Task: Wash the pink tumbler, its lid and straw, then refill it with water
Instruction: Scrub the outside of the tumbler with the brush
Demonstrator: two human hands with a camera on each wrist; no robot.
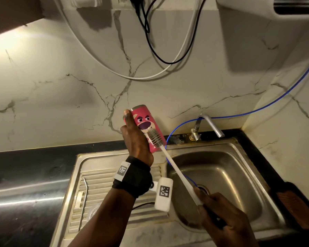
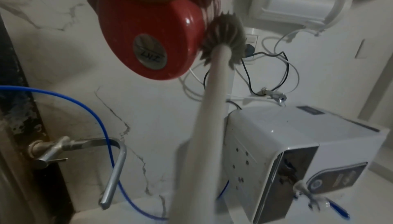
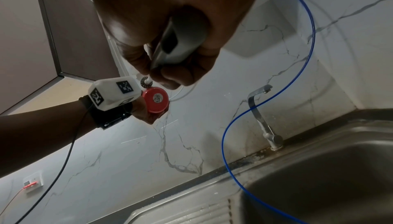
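Left hand (image 1: 136,139) grips the pink tumbler (image 1: 146,125), fingers wrapped round its body, thumb up along the side. Tumbler is held in the air above the sink's (image 1: 239,150) back-left corner, tilted, bear print facing the head camera. Left wrist view shows its round metal-badged end (image 2: 149,51) pointing down toward the camera.

Right hand (image 1: 221,214) has its fingers closed round the handle of a long white bottle brush (image 1: 175,168), over the sink basin. Bristle head (image 1: 152,138) touches the tumbler's outer wall, beside the bear's mouth.

Bent metal straw (image 1: 83,198) lies on the draining board, left of the basin. Clear lid (image 1: 93,212) lies beside it, partly hidden by the left forearm. Tap (image 1: 209,125) shows no water. Blue tube (image 1: 257,111) runs along the wall into the basin.
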